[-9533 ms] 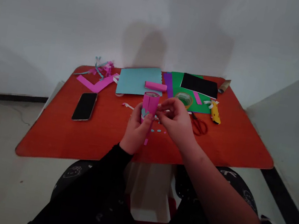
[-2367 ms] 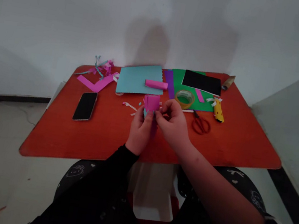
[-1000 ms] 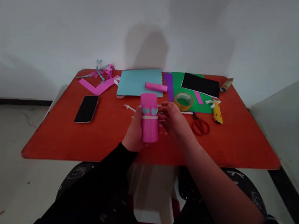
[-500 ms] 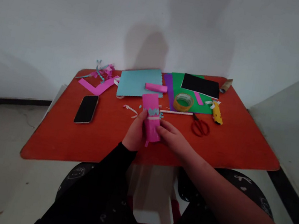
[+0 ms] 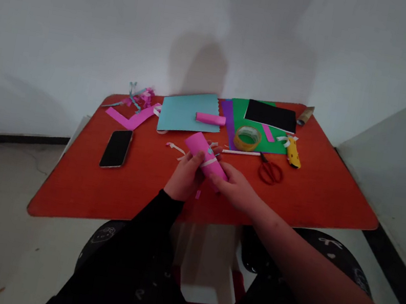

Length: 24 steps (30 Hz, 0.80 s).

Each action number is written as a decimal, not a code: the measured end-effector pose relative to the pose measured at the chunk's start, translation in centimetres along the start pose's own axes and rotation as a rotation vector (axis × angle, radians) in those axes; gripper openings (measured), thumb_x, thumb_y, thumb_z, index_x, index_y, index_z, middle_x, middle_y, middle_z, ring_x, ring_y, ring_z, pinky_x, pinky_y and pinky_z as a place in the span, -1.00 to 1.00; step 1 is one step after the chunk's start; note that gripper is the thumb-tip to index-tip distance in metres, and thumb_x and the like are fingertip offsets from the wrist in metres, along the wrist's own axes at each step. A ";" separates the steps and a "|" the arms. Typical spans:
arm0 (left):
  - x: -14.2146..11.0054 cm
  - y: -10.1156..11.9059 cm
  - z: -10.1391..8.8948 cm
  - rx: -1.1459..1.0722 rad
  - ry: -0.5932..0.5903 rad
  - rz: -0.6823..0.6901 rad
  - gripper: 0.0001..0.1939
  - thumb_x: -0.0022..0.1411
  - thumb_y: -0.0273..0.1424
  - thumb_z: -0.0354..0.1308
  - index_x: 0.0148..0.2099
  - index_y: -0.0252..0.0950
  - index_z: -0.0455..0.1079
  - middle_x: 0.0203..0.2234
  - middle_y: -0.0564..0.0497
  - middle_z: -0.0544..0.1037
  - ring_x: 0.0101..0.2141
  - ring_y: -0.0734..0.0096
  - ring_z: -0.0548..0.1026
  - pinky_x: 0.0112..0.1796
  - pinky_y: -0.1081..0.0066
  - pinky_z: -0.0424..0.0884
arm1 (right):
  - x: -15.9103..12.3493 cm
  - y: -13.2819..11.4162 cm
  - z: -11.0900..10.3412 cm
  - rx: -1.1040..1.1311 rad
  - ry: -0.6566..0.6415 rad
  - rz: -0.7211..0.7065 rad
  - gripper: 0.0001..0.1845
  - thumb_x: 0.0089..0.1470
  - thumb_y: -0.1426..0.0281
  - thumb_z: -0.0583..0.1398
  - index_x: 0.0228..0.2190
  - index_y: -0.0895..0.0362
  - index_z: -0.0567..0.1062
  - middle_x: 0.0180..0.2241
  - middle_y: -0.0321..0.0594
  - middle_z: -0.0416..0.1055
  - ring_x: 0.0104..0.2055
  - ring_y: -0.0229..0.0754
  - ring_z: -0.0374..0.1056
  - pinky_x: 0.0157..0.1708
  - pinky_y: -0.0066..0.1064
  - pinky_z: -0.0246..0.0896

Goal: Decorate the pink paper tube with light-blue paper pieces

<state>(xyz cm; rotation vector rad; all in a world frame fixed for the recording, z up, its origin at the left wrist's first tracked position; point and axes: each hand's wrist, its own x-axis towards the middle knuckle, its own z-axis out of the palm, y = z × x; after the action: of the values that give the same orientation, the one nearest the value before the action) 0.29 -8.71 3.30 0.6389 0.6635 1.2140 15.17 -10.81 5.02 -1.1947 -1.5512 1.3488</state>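
Observation:
A pink paper roll (image 5: 197, 143) with a white band around its middle is held between both hands over the near part of the table. My left hand (image 5: 187, 174) wraps around it from the left, thumb on top and fingertips showing beyond its far side. My right hand (image 5: 235, 184) grips the lower right end. A bit of light blue paper shows beside the band, mostly hidden as the roll is turned. Just below the hands lies a small pink scrap (image 5: 198, 194).
On the red table (image 5: 76, 188) lie a phone (image 5: 116, 148), red-handled scissors (image 5: 270, 172), a tape roll (image 5: 247, 138), a white stick (image 5: 242, 153), blue paper (image 5: 182, 112), green paper (image 5: 239, 111), a black sheet (image 5: 271, 115), another pink roll (image 5: 210, 119), a yellow piece (image 5: 293, 152) and paper scraps (image 5: 146, 97).
The pink roll has tilted, its far end swinging left, and has rotated so the light blue piece turns away. My left fingers now show beyond it. Both hands keep hold.

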 end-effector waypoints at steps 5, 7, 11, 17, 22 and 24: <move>0.1 -0.1 0.0 -0.012 0.040 0.012 -0.43 0.12 -0.06 0.41 0.07 -0.27 0.46 -0.07 -0.17 0.66 0.10 0.09 0.56 0.14 0.14 0.42 | -0.1 0.2 0.5 -0.014 0.033 -0.031 -0.76 0.13 0.20 0.28 -0.22 0.09 0.52 -0.36 -0.23 0.47 -0.32 -0.11 0.39 -0.35 -0.31 0.34; 0.2 -0.1 -0.1 -0.014 0.043 0.015 -0.45 0.13 -0.05 0.40 0.05 -0.27 0.46 -0.09 -0.16 0.67 0.08 0.10 0.57 0.13 0.15 0.43 | -0.1 0.3 0.7 -0.015 0.049 -0.052 -0.77 0.13 0.23 0.27 -0.22 0.08 0.52 -0.35 -0.22 0.48 -0.31 -0.09 0.39 -0.34 -0.29 0.36; 0.4 -0.1 -0.2 0.001 0.036 0.024 -0.46 0.14 -0.03 0.39 0.02 -0.28 0.48 -0.11 -0.16 0.67 0.07 0.12 0.58 0.12 0.17 0.44 | -0.1 0.4 1.1 0.000 0.059 -0.073 -0.75 0.14 0.24 0.27 -0.16 0.08 0.52 -0.31 -0.21 0.49 -0.29 -0.08 0.40 -0.32 -0.28 0.37; 0.2 0.2 -0.1 0.000 0.037 0.017 -0.50 0.14 -0.07 0.41 0.02 -0.27 0.50 -0.13 -0.13 0.67 0.01 0.17 0.60 0.09 0.21 0.45 | -0.1 0.5 1.1 0.100 0.032 -0.020 -0.64 0.13 0.20 0.28 -0.06 0.06 0.52 -0.30 -0.24 0.50 -0.36 -0.14 0.37 -0.38 -0.34 0.33; -0.1 1.2 -0.6 -0.010 -0.048 -0.030 -0.35 0.08 0.02 0.42 0.10 -0.22 0.45 0.04 -0.20 0.62 0.01 0.09 0.60 0.05 0.13 0.48 | -0.2 0.5 1.5 0.185 0.013 0.094 -0.64 0.15 0.13 0.25 -0.10 0.08 0.51 -0.39 -0.29 0.44 -0.43 -0.21 0.31 -0.46 -0.40 0.26; -0.4 1.8 -1.0 -0.012 -0.096 -0.046 -0.30 0.07 0.05 0.41 0.15 -0.20 0.42 0.08 -0.21 0.60 0.00 0.08 0.60 0.05 0.10 0.49 | -0.4 0.4 2.1 0.205 -0.010 0.120 -0.64 0.15 0.11 0.23 -0.14 0.10 0.50 -0.41 -0.28 0.42 -0.43 -0.20 0.31 -0.46 -0.40 0.25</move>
<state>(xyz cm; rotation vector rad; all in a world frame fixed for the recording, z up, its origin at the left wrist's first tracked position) -1.66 -8.61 4.01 0.6640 0.5872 1.1365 13.34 -11.81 4.24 -1.1690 -1.3284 1.5536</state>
